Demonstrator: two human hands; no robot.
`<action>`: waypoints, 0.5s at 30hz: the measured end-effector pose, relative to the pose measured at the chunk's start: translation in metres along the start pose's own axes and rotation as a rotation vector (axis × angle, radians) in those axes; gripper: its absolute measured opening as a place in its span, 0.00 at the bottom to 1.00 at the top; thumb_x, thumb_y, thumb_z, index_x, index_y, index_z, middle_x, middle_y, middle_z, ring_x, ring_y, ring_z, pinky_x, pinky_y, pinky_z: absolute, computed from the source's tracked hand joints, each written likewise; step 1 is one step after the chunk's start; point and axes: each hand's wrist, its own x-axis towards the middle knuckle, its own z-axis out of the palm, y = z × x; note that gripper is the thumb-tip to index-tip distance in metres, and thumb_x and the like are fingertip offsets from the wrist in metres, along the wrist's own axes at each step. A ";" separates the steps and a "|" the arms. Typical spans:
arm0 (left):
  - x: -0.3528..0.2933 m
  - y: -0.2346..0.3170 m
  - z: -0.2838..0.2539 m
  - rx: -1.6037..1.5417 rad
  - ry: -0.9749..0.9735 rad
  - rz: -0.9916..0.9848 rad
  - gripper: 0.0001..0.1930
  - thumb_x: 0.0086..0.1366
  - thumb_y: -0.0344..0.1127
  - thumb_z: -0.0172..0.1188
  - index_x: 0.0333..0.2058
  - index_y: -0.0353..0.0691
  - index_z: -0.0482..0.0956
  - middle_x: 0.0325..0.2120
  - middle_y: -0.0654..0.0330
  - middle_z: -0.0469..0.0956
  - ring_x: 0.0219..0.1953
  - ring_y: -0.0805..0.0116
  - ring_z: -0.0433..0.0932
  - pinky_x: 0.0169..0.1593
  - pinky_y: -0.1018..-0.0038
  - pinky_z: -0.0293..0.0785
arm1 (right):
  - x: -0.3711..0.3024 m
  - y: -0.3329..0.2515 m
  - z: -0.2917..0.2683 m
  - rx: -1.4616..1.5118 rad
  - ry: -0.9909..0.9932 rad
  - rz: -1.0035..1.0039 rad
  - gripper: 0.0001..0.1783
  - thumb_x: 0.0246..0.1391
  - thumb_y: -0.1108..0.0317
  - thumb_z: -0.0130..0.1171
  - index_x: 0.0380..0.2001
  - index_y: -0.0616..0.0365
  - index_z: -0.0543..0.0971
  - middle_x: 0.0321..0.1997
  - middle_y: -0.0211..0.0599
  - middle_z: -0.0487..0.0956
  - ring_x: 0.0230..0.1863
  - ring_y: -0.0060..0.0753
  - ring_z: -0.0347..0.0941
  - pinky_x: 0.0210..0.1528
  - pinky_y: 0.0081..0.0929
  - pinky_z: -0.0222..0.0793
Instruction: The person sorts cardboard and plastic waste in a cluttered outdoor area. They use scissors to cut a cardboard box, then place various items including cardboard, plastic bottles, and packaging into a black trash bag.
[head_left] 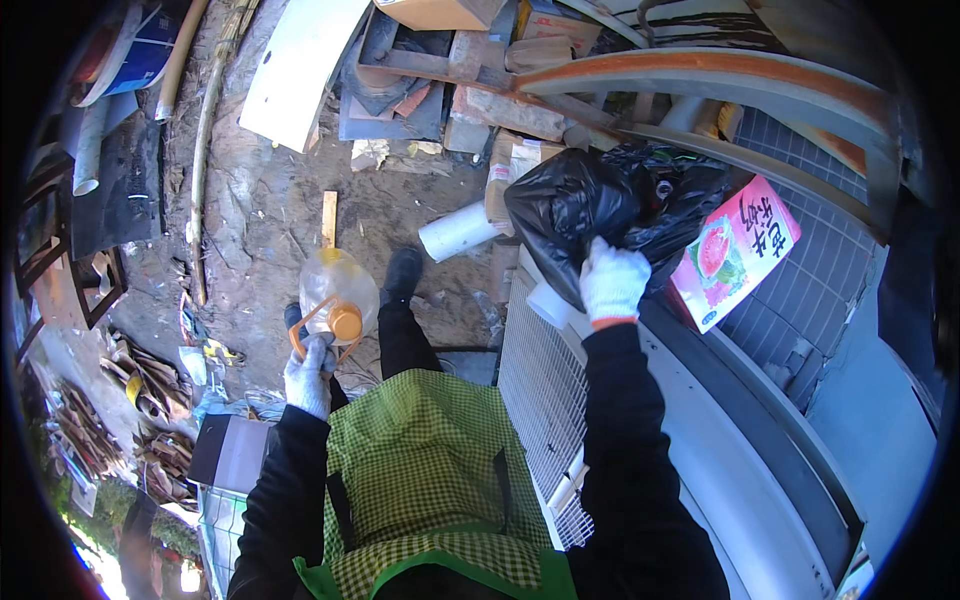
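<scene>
My left hand (309, 378), in a white knit glove, is closed around the orange handle of a large clear plastic jug (335, 272). The jug has an orange cap (345, 321) turned toward me and hangs in front of my left leg. My right hand (613, 282), gloved the same way, pinches the near edge of a black plastic bag (565, 200). Whatever fills the bag is mostly hidden by its folds. Against the bag's right side leans a pink carton (735, 252) with a watermelon picture. Below the bag a small white cylindrical piece (550, 304) partly shows.
A white appliance casing with a grille (545, 385) stands close on my right. On the dirt floor lie a white tube (458, 232), a wooden strip (329, 218) and a long pole (203, 170). Boards and bricks (510, 110) are piled ahead; a curved metal frame (730, 75) arches at upper right.
</scene>
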 end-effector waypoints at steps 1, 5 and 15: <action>0.001 0.000 0.008 0.008 -0.018 0.000 0.10 0.70 0.36 0.57 0.42 0.35 0.80 0.21 0.68 0.70 0.22 0.79 0.65 0.28 0.81 0.61 | -0.012 -0.004 -0.001 0.039 -0.002 -0.029 0.05 0.42 0.63 0.63 0.24 0.50 0.81 0.18 0.36 0.79 0.24 0.39 0.79 0.34 0.39 0.71; 0.002 0.005 0.046 0.193 -0.079 -0.004 0.12 0.68 0.35 0.59 0.46 0.35 0.79 0.27 0.66 0.78 0.24 0.81 0.70 0.29 0.82 0.66 | -0.042 -0.028 -0.014 0.169 0.018 -0.103 0.18 0.37 0.62 0.67 0.34 0.55 0.81 0.20 0.33 0.77 0.27 0.38 0.76 0.36 0.39 0.69; -0.009 0.028 0.247 0.235 -0.490 0.101 0.52 0.52 0.37 0.74 0.66 0.27 0.47 0.63 0.43 0.62 0.66 0.58 0.63 0.65 0.69 0.64 | -0.080 -0.092 -0.027 0.472 -0.053 0.013 0.23 0.36 0.63 0.68 0.41 0.50 0.81 0.22 0.37 0.78 0.26 0.42 0.76 0.35 0.41 0.70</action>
